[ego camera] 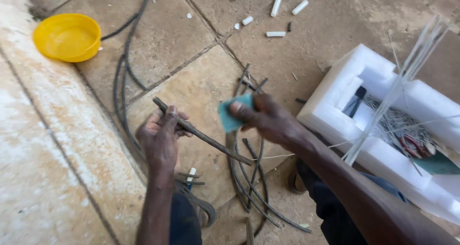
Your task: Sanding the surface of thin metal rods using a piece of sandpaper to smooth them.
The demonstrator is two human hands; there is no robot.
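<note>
My left hand (pixel 162 136) grips a thin dark rod (pixel 211 142) that slants from upper left down to the right. My right hand (pixel 266 117) pinches a small teal pad (pixel 233 113) just above the rod's middle, a little apart from it. Below both hands several more dark rods (pixel 254 187) lie in a loose pile on the stone floor.
A white foam box (pixel 338 89) at the right holds thin white wires, a black tool and red-handled pliers; pale sticks (pixel 402 77) lean out of it. A yellow bowl (pixel 67 36) sits top left. Black cables (pixel 125 63) run along the floor. Short white tube pieces (pixel 276 6) lie at the top.
</note>
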